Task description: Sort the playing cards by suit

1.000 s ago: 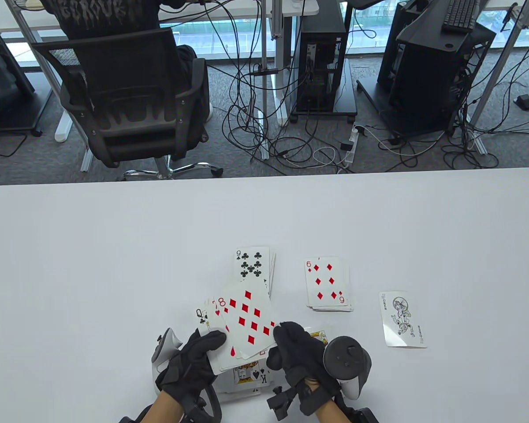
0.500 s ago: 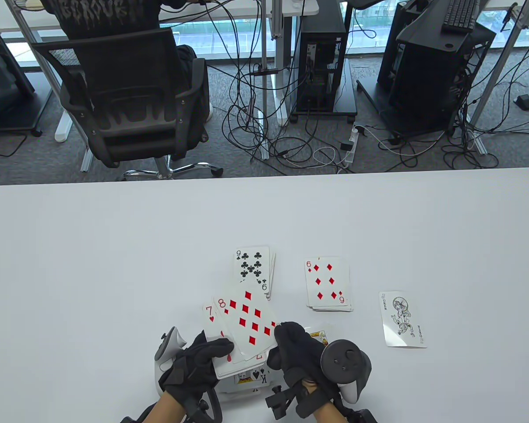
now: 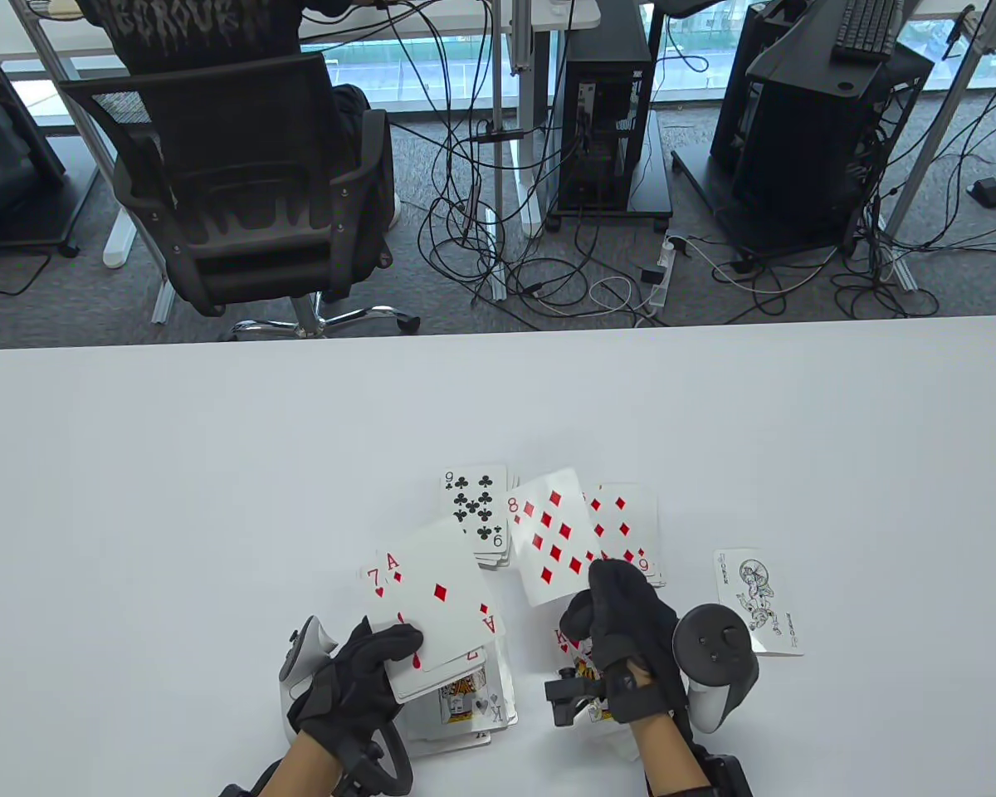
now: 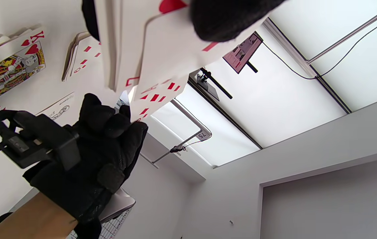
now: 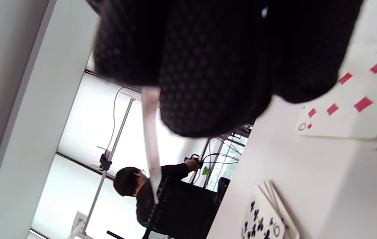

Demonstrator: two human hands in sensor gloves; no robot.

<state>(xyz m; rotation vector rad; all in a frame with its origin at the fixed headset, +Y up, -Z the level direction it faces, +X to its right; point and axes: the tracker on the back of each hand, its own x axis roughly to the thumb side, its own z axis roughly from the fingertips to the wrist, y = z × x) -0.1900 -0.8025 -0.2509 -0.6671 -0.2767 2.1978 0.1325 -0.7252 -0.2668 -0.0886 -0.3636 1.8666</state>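
So the right hand (image 3: 622,614) has the eight of diamonds (image 3: 548,535) pinched by its near edge between thumb and fingers, holding it up off the white table (image 3: 174,498) so it hangs between the clubs pile (image 3: 475,508) (nine of clubs on top) and the diamonds pile (image 3: 627,531), overlapping the left side of the diamonds pile from the overhead camera. In the right wrist view you only get the card edge-on, a thin pale strip sticking out from under the glove, with the six on the diamonds pile lying on the table off to the right. The left hand (image 3: 365,672) is curled around a fanned bunch of cards (image 3: 432,606), thumb pressed on top; the ace of diamonds is the front one and a seven of hearts peeks out behind it on the left. Under that fan there's a spades pile (image 3: 465,706) on the table with a king showing, and just beside it, mostly hidden by the right hand, a hearts pile (image 3: 568,647) with a king of hearts on top, which the left wrist view shows more clearly. A joker (image 3: 757,602) lies face up by itself off to the right, apart from the diamonds pile.
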